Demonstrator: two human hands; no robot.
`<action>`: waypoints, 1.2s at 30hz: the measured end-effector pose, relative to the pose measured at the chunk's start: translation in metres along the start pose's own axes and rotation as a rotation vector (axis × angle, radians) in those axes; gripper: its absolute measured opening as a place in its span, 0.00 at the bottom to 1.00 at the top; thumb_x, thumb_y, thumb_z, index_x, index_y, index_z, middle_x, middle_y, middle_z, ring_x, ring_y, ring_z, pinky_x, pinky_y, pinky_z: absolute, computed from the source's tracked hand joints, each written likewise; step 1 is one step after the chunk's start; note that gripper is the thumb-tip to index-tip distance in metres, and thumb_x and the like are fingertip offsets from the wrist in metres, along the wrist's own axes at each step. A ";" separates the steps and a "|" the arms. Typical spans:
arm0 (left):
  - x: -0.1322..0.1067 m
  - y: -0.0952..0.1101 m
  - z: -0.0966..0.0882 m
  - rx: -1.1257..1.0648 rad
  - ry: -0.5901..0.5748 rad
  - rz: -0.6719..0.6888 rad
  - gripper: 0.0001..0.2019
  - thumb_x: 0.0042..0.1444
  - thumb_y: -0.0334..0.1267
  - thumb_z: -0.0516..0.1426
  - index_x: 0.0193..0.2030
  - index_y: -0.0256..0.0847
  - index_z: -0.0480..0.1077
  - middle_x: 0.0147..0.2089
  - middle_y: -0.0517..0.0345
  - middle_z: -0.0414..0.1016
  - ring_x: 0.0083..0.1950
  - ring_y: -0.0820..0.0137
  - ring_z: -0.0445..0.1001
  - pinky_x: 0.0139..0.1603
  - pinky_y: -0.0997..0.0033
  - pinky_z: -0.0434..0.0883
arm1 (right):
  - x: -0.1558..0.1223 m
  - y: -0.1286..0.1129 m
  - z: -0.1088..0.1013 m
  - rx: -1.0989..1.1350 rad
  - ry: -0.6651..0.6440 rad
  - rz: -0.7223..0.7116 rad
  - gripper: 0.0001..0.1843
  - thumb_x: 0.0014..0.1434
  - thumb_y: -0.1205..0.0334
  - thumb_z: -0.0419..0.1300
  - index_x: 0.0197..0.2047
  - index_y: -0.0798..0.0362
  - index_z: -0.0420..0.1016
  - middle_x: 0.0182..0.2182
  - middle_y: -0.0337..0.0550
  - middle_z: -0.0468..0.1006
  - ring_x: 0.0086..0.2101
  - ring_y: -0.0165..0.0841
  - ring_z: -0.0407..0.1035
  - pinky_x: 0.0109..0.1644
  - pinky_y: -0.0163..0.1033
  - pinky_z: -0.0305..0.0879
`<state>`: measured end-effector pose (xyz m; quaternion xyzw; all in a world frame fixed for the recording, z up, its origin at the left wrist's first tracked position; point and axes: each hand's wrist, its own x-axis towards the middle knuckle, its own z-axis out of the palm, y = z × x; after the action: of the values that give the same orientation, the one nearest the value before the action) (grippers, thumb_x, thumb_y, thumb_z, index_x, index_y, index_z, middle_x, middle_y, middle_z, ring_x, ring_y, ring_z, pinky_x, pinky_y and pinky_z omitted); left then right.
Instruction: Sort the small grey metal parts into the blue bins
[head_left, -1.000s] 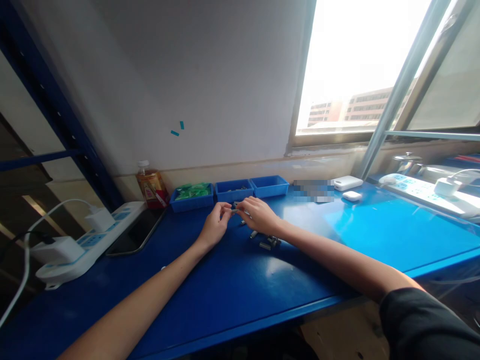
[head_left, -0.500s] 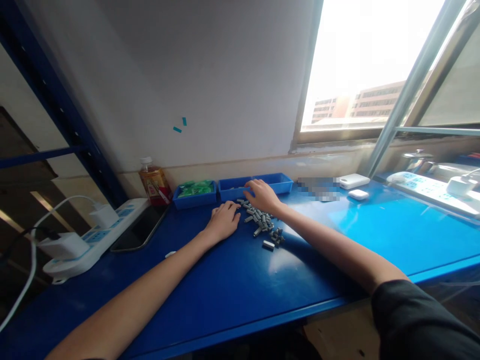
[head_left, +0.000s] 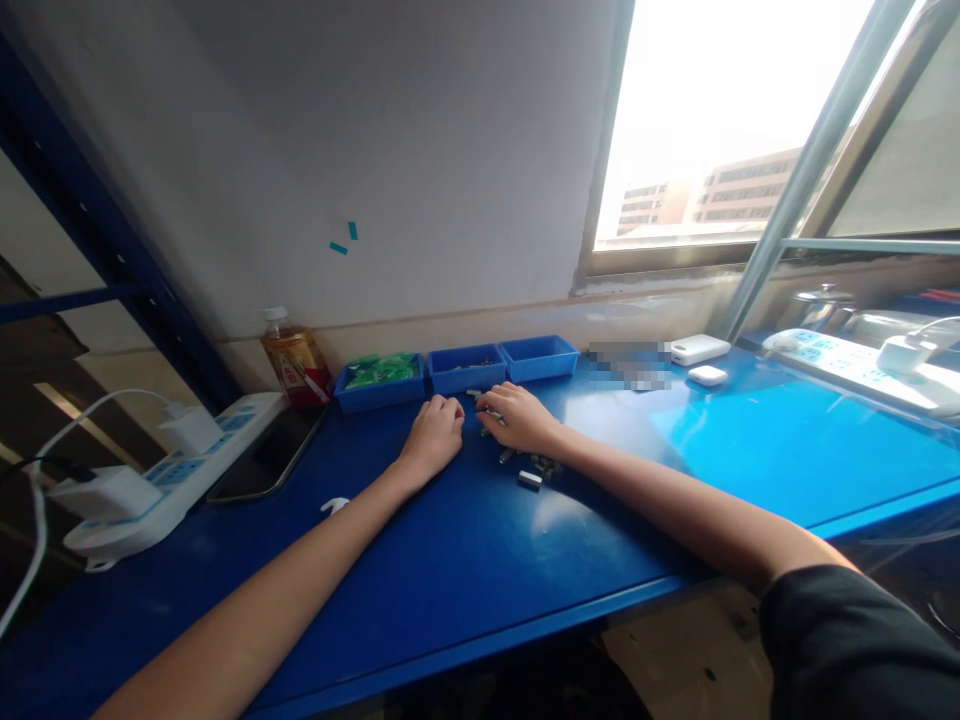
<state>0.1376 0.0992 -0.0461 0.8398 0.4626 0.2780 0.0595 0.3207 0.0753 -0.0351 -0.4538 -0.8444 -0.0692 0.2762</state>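
My right hand (head_left: pixel 519 417) is over a pile of small grey metal pieces (head_left: pixel 544 465), hiding much of it. Its fingers and thumb curve down with a gap between them, where grey pieces show. Left of the pile, my left hand (head_left: pixel 433 437) rests low over the table with its fingers curled together; what they hold, if anything, is hidden. One larger silver piece (head_left: pixel 530 480) lies at the pile's near side. Behind the hands, a blue bin (head_left: pixel 466 380) has small pieces in it, and a second blue bin (head_left: pixel 538 373) stands to its right.
A third bin (head_left: pixel 382 397) holds green packets. Beside it are a drink bottle (head_left: pixel 294 360), a dark phone (head_left: pixel 266 455) and a power strip (head_left: pixel 124 522) with chargers. A small white object (head_left: pixel 335 505) lies by my left forearm. White cases (head_left: pixel 699 349) sit at the right back.
My right hand has come back from the bins, down onto the pile. My left hand has drawn slightly left, away from the pieces, and its fingers have curled in. The view has shifted a little.
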 end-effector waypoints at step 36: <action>-0.003 0.002 -0.006 -0.250 0.057 0.110 0.12 0.62 0.42 0.50 0.38 0.39 0.73 0.40 0.52 0.76 0.45 0.63 0.73 0.48 0.64 0.67 | -0.017 0.000 -0.014 -0.025 0.054 -0.188 0.10 0.62 0.61 0.56 0.46 0.53 0.70 0.38 0.46 0.76 0.39 0.37 0.67 0.45 0.42 0.62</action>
<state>0.1353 0.0947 -0.0417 0.8416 0.3792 0.3600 0.1352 0.3338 0.0574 -0.0320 -0.3740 -0.8745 -0.1178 0.2856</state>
